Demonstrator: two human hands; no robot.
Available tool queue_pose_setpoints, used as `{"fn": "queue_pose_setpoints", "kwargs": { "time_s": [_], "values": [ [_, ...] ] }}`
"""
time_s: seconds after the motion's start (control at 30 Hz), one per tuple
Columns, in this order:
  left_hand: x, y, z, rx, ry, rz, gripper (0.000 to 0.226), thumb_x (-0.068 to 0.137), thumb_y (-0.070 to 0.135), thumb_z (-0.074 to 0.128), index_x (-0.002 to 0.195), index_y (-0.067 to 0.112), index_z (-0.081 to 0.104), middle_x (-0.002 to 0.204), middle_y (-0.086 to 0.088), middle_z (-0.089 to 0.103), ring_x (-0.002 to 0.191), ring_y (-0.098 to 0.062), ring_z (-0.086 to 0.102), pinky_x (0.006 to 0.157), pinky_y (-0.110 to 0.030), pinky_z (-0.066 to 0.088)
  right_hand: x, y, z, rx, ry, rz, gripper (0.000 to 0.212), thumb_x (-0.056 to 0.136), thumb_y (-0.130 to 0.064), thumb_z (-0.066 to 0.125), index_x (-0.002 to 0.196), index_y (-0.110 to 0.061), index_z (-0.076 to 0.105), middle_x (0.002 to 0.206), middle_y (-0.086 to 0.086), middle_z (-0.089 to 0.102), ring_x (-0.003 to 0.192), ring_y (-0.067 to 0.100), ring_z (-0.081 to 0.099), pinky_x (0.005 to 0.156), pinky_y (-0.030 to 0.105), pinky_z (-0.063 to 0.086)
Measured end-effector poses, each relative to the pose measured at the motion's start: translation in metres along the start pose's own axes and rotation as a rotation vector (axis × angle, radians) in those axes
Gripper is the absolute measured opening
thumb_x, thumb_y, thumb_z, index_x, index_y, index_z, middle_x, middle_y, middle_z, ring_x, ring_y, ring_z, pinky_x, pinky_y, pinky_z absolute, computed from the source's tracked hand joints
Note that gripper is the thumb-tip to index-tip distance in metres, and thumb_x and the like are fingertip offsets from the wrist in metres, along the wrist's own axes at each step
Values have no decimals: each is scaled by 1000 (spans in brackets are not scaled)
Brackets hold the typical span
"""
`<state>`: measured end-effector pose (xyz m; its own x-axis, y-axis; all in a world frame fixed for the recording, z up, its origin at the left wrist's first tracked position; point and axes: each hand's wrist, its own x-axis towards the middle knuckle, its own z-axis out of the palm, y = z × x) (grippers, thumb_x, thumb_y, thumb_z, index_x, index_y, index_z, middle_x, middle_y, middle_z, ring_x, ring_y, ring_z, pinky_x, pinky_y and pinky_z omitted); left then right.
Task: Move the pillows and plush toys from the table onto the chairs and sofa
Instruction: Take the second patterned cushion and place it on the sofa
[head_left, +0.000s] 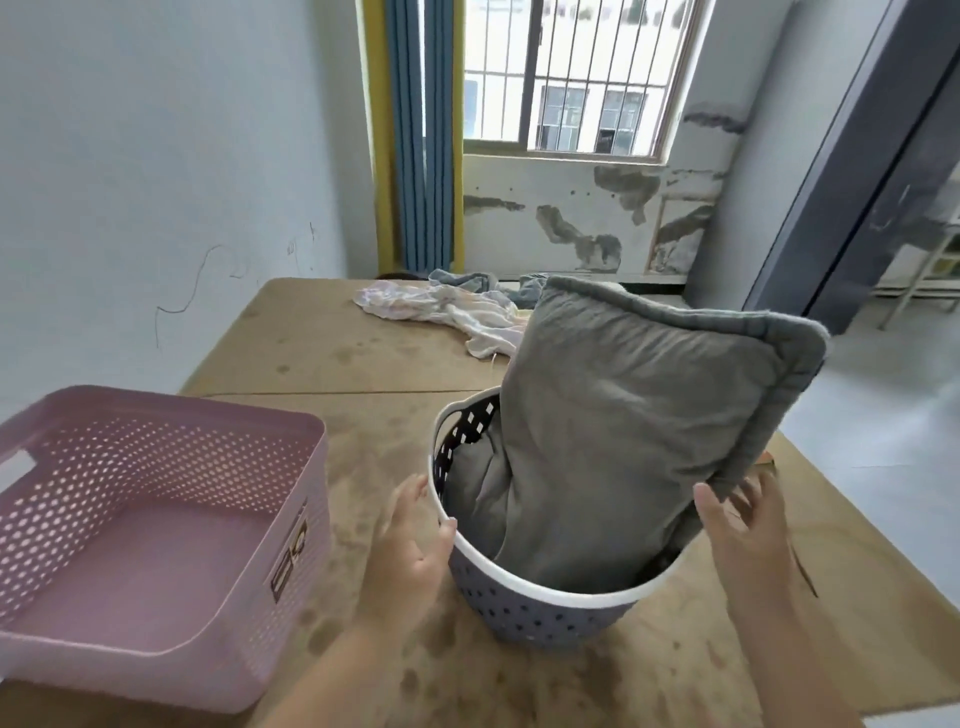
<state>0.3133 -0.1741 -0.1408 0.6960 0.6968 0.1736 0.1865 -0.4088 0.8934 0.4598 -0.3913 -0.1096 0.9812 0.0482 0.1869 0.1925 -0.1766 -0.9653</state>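
Note:
A grey pillow (639, 415) stands stuffed upright in a round purple basket (540, 618) with a white rim, on the brown table (337, 353). My left hand (410, 540) grips the basket's left rim, thumb over the edge. At the pillow's lower right corner, my right hand (743, 525) pinches the fabric between thumb and fingers. Most of the pillow rises above the basket and leans to the right.
An empty pink perforated crate (156, 540) sits at the table's near left. Crumpled pale cloth (441, 312) and a blue-grey cloth (462, 280) lie at the far end. A window, curtains and a dark door frame stand beyond; floor lies to the right.

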Motion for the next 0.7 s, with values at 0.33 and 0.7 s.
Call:
{"fn": "queue_pose_setpoints", "kwargs": {
  "time_s": [0.33,0.7],
  "values": [
    [50,-13,26,125,-219,-158,56,95,4,32,144,5,4,155,-10,4,142,-19,11,113,-23,13,34,-23,38,-260,159,126,59,76,-20,69,119,3,37,117,26,56,107,42,51,92,45,39],
    [51,-11,11,167,-211,-152,58,93,3,31,145,10,7,154,-7,11,138,-20,24,105,-24,29,29,-59,67,-49,144,-67,27,83,-9,59,104,-8,43,102,9,50,93,22,48,77,32,34]
  ]
}}
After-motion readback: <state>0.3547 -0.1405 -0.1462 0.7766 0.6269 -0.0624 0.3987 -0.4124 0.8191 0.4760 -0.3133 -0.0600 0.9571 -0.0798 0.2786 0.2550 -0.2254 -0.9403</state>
